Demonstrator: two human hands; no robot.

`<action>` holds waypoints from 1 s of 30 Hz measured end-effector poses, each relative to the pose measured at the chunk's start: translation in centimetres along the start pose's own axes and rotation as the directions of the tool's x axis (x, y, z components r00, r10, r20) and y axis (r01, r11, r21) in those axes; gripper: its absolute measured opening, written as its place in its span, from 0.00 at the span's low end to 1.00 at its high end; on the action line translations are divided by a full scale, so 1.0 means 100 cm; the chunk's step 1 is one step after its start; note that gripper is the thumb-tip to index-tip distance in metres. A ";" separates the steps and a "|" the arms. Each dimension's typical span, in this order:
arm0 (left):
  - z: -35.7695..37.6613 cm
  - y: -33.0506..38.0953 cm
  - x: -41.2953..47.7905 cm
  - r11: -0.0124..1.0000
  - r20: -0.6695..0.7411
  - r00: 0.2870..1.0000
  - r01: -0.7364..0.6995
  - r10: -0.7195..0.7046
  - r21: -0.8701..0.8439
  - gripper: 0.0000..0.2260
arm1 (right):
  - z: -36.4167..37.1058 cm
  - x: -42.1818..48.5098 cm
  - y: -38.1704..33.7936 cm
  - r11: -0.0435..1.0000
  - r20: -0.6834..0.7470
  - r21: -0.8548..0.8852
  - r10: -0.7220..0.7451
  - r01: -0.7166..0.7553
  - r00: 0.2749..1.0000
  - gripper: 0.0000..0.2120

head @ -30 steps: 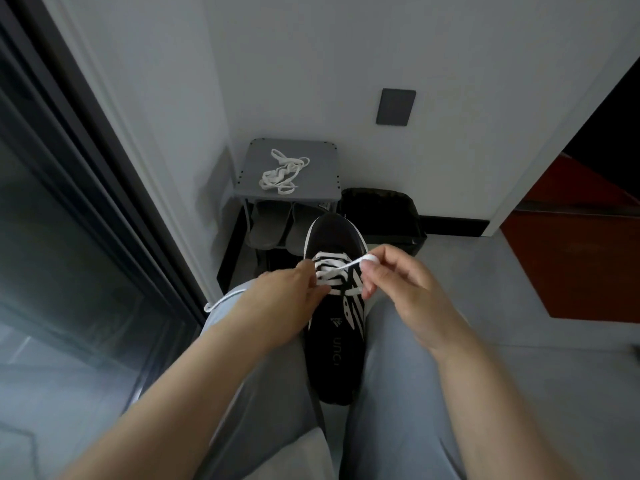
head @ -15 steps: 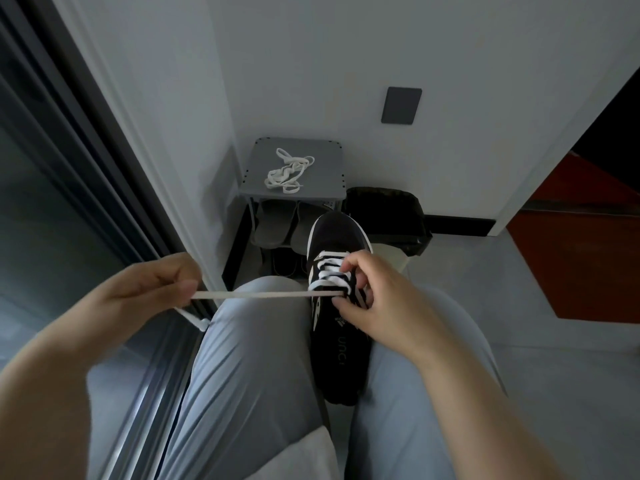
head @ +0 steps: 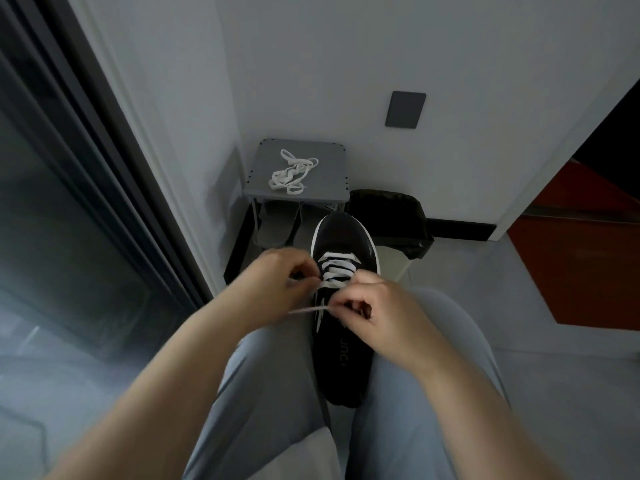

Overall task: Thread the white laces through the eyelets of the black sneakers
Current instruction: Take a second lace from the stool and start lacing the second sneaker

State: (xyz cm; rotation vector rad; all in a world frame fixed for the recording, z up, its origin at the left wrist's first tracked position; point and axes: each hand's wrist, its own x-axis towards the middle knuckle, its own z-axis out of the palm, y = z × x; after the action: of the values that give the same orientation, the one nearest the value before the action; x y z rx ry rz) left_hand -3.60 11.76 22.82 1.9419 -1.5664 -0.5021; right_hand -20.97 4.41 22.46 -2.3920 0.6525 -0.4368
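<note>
1. The left hand, stretched far out to the left half a second ago, is back beside the black sneaker. The right hand sits slightly nearer the heel.
2. Step in hand: mid-lacing. The left hand's fingers pinch the white lace at the left eyelet row. The right hand pinches a blurred strand running leftward.
3. The next move likely calls for aiming a tip into the next free eyelet while steadying the shoe.
4. The sneaker lies between the thighs, toe pointing away. White crossings cover its forefoot, and the hands hide the upper eyelets.
5. A second lace lies coiled on the grey shelf.
</note>
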 end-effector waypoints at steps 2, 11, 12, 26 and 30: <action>0.005 0.004 0.010 0.995 0.118 0.989 0.086 -0.090 0.043 0.04 | -0.002 -0.002 0.002 1.000 0.043 -0.004 0.025 -0.025 0.999 0.03; 0.001 0.012 0.020 0.972 0.280 0.942 0.134 -0.185 0.193 0.07 | -0.006 -0.008 0.001 0.994 0.079 0.106 -0.022 0.013 0.997 0.02; -0.003 0.012 0.022 0.949 0.288 0.938 0.104 -0.192 0.297 0.07 | -0.005 -0.008 0.001 0.996 0.092 0.085 -0.005 -0.003 0.996 0.02; -0.011 0.004 0.021 0.906 0.372 0.900 0.055 -0.227 0.419 0.12 | -0.003 -0.003 -0.002 0.969 -0.045 0.149 0.207 -0.198 0.977 0.08; -0.017 -0.002 0.019 0.991 0.377 0.917 0.131 -0.128 0.017 0.12 | -0.002 -0.002 -0.001 0.951 -0.055 0.213 0.240 -0.224 0.969 0.05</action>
State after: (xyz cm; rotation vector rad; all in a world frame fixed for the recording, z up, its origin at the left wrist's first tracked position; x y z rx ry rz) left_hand -1.94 10.27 24.08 2.0376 -1.6623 -0.9883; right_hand -21.23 4.53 22.64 -2.0820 0.8707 -0.4754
